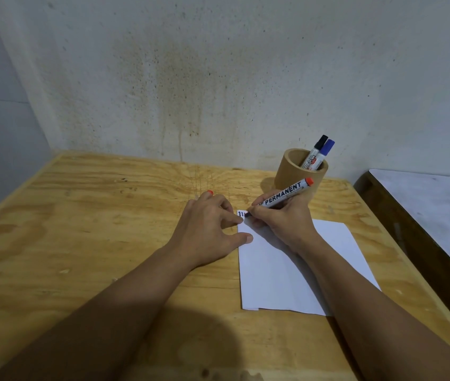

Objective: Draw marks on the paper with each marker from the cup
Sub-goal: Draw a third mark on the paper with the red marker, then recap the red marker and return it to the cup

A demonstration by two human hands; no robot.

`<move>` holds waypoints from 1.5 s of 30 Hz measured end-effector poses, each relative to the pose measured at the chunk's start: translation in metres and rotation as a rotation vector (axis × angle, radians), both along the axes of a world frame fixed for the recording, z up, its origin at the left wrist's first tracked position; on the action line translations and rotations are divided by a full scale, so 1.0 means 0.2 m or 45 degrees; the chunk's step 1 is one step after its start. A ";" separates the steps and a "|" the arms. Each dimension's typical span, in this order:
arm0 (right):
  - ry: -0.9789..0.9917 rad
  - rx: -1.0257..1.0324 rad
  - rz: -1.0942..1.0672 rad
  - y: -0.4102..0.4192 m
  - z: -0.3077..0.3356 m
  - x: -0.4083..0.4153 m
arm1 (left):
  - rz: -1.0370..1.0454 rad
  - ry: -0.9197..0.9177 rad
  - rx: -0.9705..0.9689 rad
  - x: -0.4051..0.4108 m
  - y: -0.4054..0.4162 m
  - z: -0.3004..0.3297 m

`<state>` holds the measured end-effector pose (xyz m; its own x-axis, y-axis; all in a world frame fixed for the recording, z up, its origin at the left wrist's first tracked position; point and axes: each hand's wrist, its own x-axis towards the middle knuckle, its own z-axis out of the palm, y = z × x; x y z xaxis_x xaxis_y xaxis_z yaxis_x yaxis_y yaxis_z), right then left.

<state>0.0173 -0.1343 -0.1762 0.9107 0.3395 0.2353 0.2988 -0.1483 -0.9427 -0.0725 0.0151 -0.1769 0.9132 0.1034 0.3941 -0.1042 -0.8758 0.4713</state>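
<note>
Bench [80, 243] of bare plywood is carrying everything, set into a stained wall corner. Left hand [207, 229] is lying palm down, fingers spread and grasping nothing, thumb and a fingertip pressing on the left edge of the paper [287, 284]; an orange-painted nail is showing. Paper is lying flat, right of centre, with a few short dark strokes [241, 214] at its top-left corner, partly hidden by the hands. Right hand [281, 218] is clenching around a marker [284, 196], tip touching the paper next to the strokes. Barrel is reading "PERMANENT" in black on white, orange-red end pointing up-right. Right forearm is covering much of the sheet. Just behind it, a brown cup [300, 174] is standing upright, holding two more markers: a black-capped marker [316, 152] and a blue-capped marker [325, 151], labels too small to read. Far right, a second white-topped surface [433, 210] is sitting beside the bench.
</note>
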 end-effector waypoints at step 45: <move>0.033 0.384 0.159 -0.23 0.49 -0.22 | -0.157 0.111 -2.025 -0.03 -0.16 0.37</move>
<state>-0.0266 -0.1811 -0.0773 0.8735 0.3673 0.3193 0.2721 0.1754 -0.9461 -0.0782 -0.0168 -0.1036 0.9597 0.2666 -0.0890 -0.0594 0.5018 0.8630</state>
